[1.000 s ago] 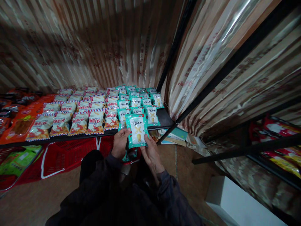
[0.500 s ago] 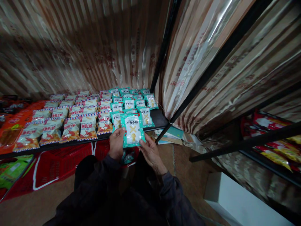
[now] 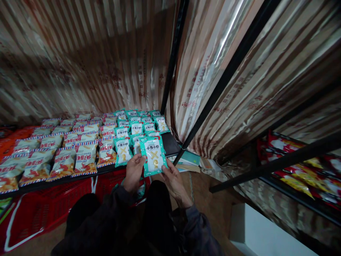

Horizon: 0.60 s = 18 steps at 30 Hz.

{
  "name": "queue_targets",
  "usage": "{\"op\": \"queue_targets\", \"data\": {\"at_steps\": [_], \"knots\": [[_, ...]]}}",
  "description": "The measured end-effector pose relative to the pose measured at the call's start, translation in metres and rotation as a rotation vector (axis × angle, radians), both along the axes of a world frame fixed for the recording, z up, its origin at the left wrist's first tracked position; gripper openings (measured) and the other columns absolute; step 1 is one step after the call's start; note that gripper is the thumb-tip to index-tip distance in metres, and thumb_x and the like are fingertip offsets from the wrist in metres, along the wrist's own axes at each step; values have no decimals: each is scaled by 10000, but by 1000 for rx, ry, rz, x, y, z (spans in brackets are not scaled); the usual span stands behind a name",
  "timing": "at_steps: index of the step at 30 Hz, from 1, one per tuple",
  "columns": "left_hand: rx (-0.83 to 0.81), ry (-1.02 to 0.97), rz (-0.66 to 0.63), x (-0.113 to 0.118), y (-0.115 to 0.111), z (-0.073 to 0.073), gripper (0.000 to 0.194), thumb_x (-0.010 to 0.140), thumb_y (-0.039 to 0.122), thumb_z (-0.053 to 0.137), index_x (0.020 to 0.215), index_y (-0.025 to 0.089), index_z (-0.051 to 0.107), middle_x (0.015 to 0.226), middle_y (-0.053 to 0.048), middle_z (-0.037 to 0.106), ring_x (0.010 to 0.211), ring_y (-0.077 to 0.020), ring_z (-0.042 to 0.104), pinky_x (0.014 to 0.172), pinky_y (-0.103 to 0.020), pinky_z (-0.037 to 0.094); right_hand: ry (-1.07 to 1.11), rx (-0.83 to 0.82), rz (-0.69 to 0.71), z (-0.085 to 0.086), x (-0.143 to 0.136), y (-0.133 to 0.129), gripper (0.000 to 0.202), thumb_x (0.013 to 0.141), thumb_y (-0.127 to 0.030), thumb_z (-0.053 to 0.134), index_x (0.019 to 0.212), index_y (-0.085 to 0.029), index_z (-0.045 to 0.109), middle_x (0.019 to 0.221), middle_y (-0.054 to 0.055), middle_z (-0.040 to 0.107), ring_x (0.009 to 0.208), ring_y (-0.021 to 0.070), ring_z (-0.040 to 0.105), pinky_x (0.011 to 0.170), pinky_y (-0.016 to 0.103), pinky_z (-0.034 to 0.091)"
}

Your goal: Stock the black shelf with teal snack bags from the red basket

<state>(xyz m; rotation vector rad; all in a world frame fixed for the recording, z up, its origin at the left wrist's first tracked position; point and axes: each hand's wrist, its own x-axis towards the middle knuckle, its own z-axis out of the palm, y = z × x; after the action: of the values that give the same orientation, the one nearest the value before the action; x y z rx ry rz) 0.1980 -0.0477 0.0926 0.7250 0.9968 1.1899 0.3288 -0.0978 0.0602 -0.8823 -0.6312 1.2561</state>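
Fingers of L hand [image 3: 134, 174] are pinching the L edge of a teal/white snack pack [image 3: 153, 156]; fingers of R hand [image 3: 176, 185] are gripping its lower R corner, thumb on front. Both are closing on the pack, which is facing up, print legible; its back is hiding from view, & I can't tell if it's touching the packs beyond.

Clock from held pack: L hand & sleeve are partly covering more teal packs [image 3: 141, 188] at 7, count unclear. Red basket [image 3: 50, 209] at 8 is running under the shelf & out of frame. Orange packs [image 3: 16, 140] at 9 are getting cut off, blurry.

Black shelf [image 3: 170, 143] is showing bare at approx. 2, carrying teal packs w/ white centres [image 3: 135, 128] at 11, striped-edge packs [image 3: 85, 156] at 9. Books/papers [image 3: 191, 158] are lying at 3; red/yellow packs [image 3: 301, 170] are sitting farther out, same dir. White box [image 3: 263, 231] is standing at 4, cut off. Striped curtain [image 3: 106, 53] is hanging behind, 10 to 2.
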Motion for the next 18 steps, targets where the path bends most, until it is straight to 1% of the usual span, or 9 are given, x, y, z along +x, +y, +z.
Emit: {"op": "queue_targets", "data": {"at_steps": [4, 7, 9, 12, 14, 18], "knots": [[52, 41, -53, 22, 13, 0, 346, 574, 369, 772, 801, 154, 623, 750, -27, 706, 719, -172, 661, 684, -279, 507, -18, -6, -105, 1, 19, 15, 354, 660, -395, 764, 963, -229, 690, 994, 33, 723, 921, 204, 663, 863, 368, 522], [75, 98, -70, 40, 24, -1, 258, 636, 314, 718, 813, 153, 621, 731, -25, 697, 702, -160, 654, 677, -269, 507, -4, -30, -171, 1, 32, 28, 389, 626, -387, 783, 958, -209, 689, 963, 34, 729, 870, 205, 669, 810, 347, 535], [94, 136, -67, 51, 32, 1, 239, 668, 255, 681, 875, 154, 619, 774, -35, 702, 729, -156, 655, 706, -271, 512, 2, -35, -214, -2, 40, 38, 433, 611, -385, 788, 987, -202, 678, 937, 35, 731, 838, 207, 671, 775, 345, 540], [155, 172, -99, 67, 43, 5, 335, 692, 183, 640, 1025, 169, 598, 920, -65, 705, 861, -178, 660, 795, -299, 515, -16, -17, -301, -8, 53, 58, 480, 605, -392, 777, 1025, -194, 658, 911, 35, 731, 833, 204, 667, 777, 343, 533], [216, 205, -121, 79, 52, 6, 408, 697, 150, 621, 1101, 189, 576, 1024, -78, 688, 964, -192, 643, 862, -319, 500, -65, -2, -371, -12, 63, 74, 508, 615, -402, 754, 1061, -190, 641, 917, 32, 727, 819, 191, 662, 778, 332, 527], [284, 309, -122, 102, 74, 5, 555, 685, 101, 593, 1224, 201, 507, 1179, -90, 631, 1097, -207, 591, 962, -336, 450, -270, 30, -448, -21, 83, 108, 559, 704, -447, 644, 1192, -185, 567, 998, 52, 708, 797, 181, 656, 771, 335, 519]]}}
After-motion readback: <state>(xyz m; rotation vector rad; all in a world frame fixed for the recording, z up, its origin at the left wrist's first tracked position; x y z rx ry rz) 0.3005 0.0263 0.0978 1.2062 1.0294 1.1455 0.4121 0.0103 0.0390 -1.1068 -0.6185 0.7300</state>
